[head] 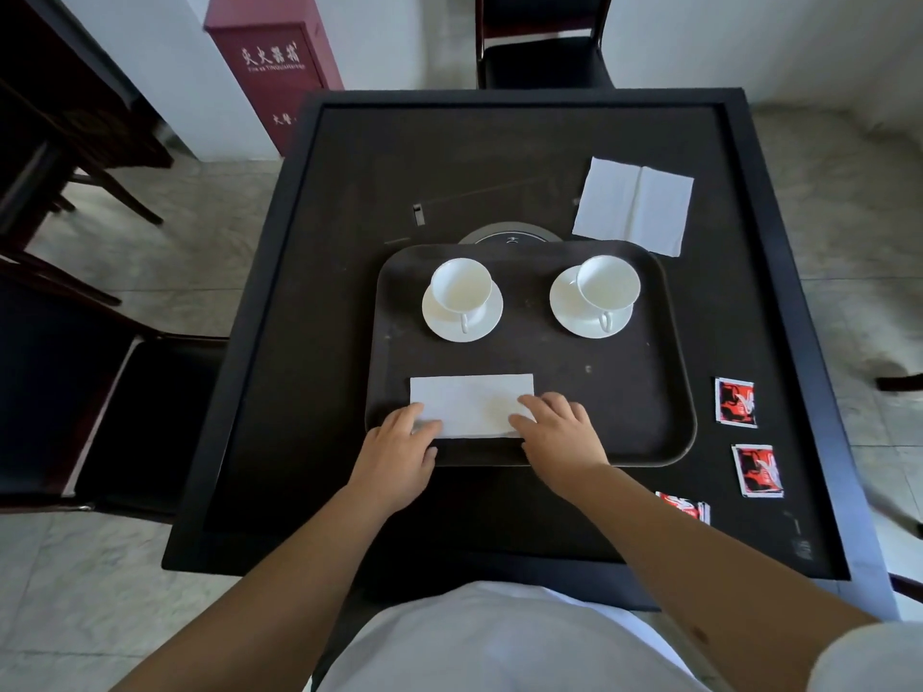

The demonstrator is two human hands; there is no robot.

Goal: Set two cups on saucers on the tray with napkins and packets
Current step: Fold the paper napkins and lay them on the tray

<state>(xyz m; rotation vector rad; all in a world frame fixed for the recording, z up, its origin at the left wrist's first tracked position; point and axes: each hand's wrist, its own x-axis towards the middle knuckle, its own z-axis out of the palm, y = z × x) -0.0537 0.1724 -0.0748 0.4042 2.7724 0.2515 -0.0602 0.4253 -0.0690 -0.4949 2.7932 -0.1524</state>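
A dark brown tray (639, 382) lies on the black table. At its far side stand two white cups on white saucers, the left cup (460, 287) and the right cup (607, 284), handles toward me. A folded white napkin (472, 402) lies on the tray's near left part. My left hand (399, 452) rests flat on the napkin's near left corner. My right hand (559, 432) presses fingers down on its right end. A second white napkin (634, 204) lies unfolded on the table beyond the tray. Three red packets (735, 403) (758, 471) (685, 506) lie on the table at the right.
The black table (349, 217) has a raised rim and a round metal disc (509, 237) behind the tray. Dark chairs stand at the far side (544, 57) and at the left (115, 417). A red cabinet (274, 67) stands against the wall.
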